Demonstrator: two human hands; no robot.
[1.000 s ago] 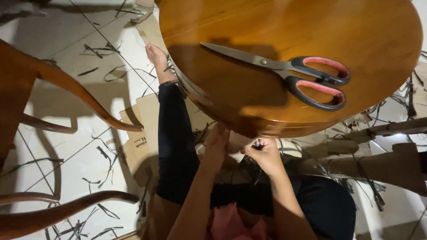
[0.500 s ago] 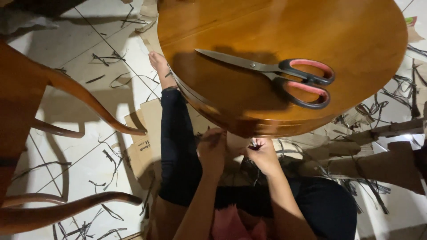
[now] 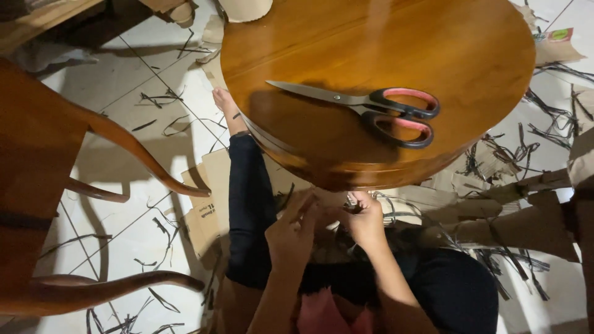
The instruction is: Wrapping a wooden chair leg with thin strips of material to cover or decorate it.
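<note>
both hands down by the lap under the round glossy wood table [image 3: 322, 49]: left hand [image 3: 291, 232] and right hand [image 3: 365, 219] pinching thin dark strips [image 3: 337, 213] btwn them, fingers curled narrow. red-handled steel scissors [image 3: 371, 108] lie flat on top, cardboard scraps [image 3: 204, 204] w/ shreds on the tile

View shifted up/left since 1 s ago: scissors [image 3: 365, 111] now lower-centre in frame, more tabletop [image 3: 383, 43] visible. Left hand [image 3: 292, 232] fingers spread wider vs. earlier. Right hand [image 3: 365, 219] edged nearer table rim.
</note>
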